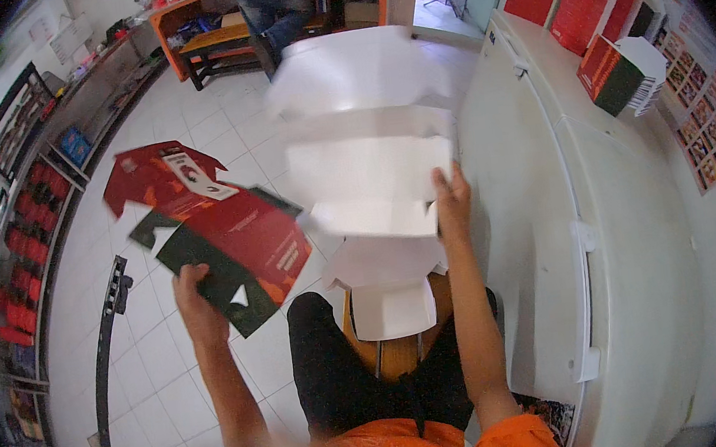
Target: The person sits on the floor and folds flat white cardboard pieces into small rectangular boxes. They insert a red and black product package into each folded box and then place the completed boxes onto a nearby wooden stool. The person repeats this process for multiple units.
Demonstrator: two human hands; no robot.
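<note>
Above the person's dark knees (311,320), two big bits of flat card are up in the air, one for each hand. The left hand (196,306) has a red and green sheet (244,222) by its near green edge. Its thumb lies on top, and the other fingers seem tucked below, so the hand is almost closed, with just thin card in its pinch. The right hand (453,200) pinches a white sheet (369,165) by its right edge, near the low corner. That hand is almost closed too, but I can't see all its fingers. The white sheet is blurry, so I can't tell if it is one piece or more. I can't tell if the two sheets touch, either. Holding just the edges probably leaves the cut flaps free, so they don't get bent. The arms may be up high because the sheets are wide and need room over the lap. More white card (393,310) lies on a wooden stool (360,345) between the knees, maybe because that spot is easy to reach. To the right is a long white chest (520,145). On top of it, by the wall, sits a red, green and white box (622,78), likely put there to be out of the way.
</note>
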